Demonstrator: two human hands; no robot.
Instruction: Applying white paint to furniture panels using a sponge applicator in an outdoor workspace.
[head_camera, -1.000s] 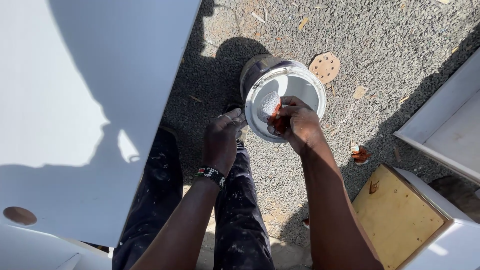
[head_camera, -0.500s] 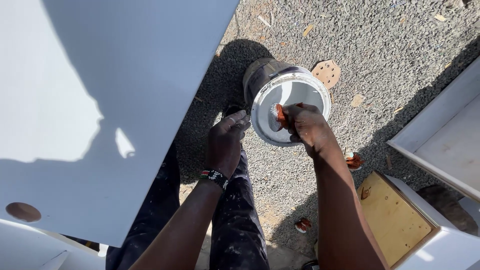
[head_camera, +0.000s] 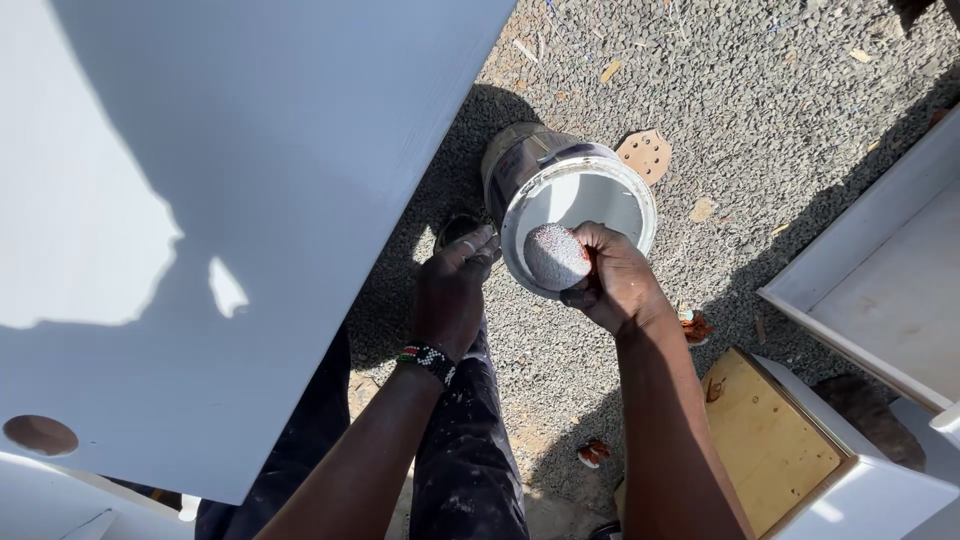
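A metal paint can (head_camera: 520, 165) stands tilted on the gravel, its open mouth showing white paint (head_camera: 600, 200). My right hand (head_camera: 615, 275) grips a round sponge pad (head_camera: 556, 256), coated in white paint, over the can's near rim. My left hand (head_camera: 452, 285) rests just left of the can, its fingertips touching or almost touching the rim, fingers curled together with nothing seen in them. A beaded band sits on that wrist.
A large white-painted board (head_camera: 230, 200) fills the left side. A white frame panel (head_camera: 880, 270) lies at the right, a yellow wooden box (head_camera: 770, 440) below it. A used sanding disc (head_camera: 645, 152) and scraps lie on the gravel (head_camera: 760, 110).
My right hand has turned the sponge so its white-coated face points up, and drawn it to the can's near rim. The view has shifted slightly; my left hand stays beside the can.
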